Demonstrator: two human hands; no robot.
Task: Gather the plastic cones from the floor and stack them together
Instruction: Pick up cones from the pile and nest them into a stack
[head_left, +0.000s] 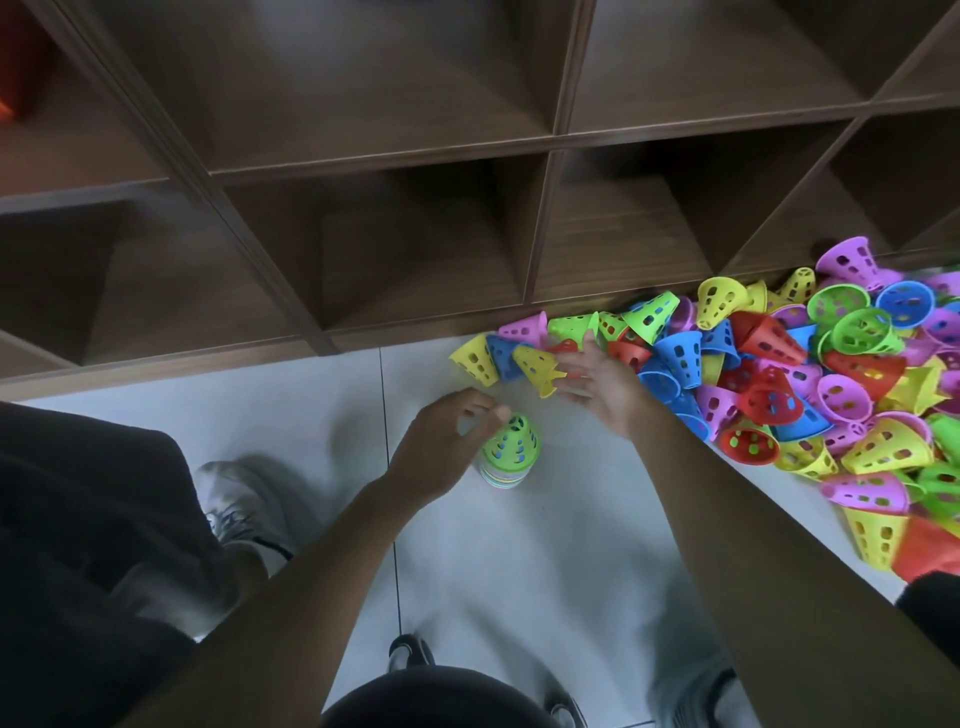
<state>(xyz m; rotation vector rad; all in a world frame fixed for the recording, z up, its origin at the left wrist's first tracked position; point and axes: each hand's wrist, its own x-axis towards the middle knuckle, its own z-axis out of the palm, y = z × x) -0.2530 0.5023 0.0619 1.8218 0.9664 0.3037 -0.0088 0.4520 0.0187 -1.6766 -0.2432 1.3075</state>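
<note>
A short stack of perforated plastic cones, green on top, stands on the pale floor in the middle. My left hand is beside its top, fingers curled, fingertips at the green cone; whether it grips is unclear. My right hand reaches out with fingers spread, holding nothing, among the nearest cones of the pile, next to a yellow cone lying on its side. A big heap of loose cones in yellow, blue, red, purple and green fills the floor at the right.
A dark wooden cubby shelf runs along the back, its base meeting the pale tiled floor. My shoes and dark trouser legs are at the left and bottom. Something red sits in the far left cubby.
</note>
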